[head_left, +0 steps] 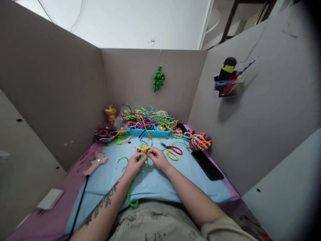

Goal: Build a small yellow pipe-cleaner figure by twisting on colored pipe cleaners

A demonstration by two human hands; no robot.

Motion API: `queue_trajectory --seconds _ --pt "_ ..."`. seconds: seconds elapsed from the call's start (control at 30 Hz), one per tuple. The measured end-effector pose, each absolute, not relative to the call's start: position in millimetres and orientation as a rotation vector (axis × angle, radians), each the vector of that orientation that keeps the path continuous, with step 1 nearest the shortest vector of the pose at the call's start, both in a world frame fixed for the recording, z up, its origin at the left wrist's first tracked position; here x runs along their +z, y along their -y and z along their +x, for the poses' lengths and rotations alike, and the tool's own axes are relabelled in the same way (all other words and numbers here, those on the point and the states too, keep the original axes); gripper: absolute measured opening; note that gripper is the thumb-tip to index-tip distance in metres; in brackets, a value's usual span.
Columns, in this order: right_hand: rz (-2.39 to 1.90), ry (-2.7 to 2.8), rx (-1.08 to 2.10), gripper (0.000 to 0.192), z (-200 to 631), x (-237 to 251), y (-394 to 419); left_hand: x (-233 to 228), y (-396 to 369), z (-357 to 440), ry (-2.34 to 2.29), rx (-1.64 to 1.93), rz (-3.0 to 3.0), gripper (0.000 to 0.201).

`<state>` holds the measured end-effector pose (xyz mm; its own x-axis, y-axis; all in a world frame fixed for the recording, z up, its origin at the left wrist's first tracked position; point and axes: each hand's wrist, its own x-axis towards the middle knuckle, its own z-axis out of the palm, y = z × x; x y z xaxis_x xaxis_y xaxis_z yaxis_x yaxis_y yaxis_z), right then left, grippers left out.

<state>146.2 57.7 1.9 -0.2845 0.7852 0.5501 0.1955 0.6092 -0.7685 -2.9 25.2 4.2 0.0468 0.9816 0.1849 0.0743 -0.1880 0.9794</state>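
Observation:
Over the middle of the blue cloth, my left hand (136, 163) and my right hand (157, 157) meet, fingertips pinched on a bright green pipe cleaner (130, 190). One end of it curls down toward my lap, and a loop hangs under my fingers. Just beyond the hands sits a small yellow and orange fuzzy piece (143, 148), partly hidden by them; whether it is joined to the green strand I cannot tell. Red and yellow handled scissors (173, 150) lie with blades apart to the right of my right hand.
A blue tray (150, 134) heaped with colourful pipe cleaners stands at the back. At left lie a pink glue gun (96, 164) with a black cord and a white box (50, 198). To the right are a black phone (207, 165) and striped fuzzy pieces (200, 142). Grey panels (155, 60) enclose the table.

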Motion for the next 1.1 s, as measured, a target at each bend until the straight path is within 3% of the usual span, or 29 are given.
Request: queue_trajectory --seconds 0.47,0.73,0.9,1.1 --pt "-0.668 1.633 1.561 0.032 149.8 -3.7 -65.0 12.8 -16.0 -1.9 -1.088 1.181 1.595 0.019" --pt "-0.751 1.699 0.951 0.027 142.9 11.2 -48.6 5.7 -24.0 -4.8 -1.173 1.389 1.512 0.023" --pt "-0.823 1.725 0.771 0.010 139.7 10.6 -44.3 6.6 -23.5 -5.6 -1.119 1.370 1.399 0.025" --pt "-0.777 1.843 0.462 0.011 141.1 5.0 -45.0 7.6 -22.8 -6.2 -1.106 1.364 1.403 0.022"
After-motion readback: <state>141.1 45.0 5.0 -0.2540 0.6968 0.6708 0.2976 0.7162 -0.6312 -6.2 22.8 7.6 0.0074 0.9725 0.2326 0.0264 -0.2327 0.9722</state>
